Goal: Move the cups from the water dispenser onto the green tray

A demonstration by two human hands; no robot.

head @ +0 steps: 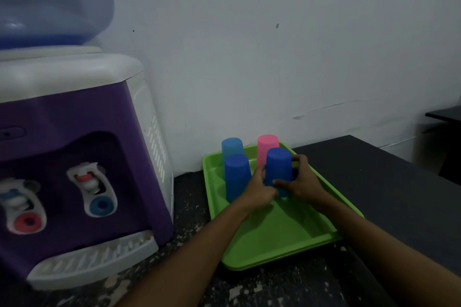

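A green tray point(279, 239) lies on the dark counter right of the purple and white water dispenser point(74, 157). Several cups stand upside down at its far end: a light blue cup point(232, 147), a pink cup point(267, 144), a dark blue cup point(237, 176) and a second dark blue cup point(278, 168). Both hands wrap that second dark blue cup. My left hand point(259, 188) holds its left side, my right hand point(300, 183) its right side and front. Its lower rim is hidden behind my fingers.
The dispenser's drip grille point(94, 259) sticks out at the front left, with no cups on it. A white wall rises just behind the tray. A dark table point(389, 182) adjoins the counter on the right, and another dark surface point(446, 113) shows at the far right.
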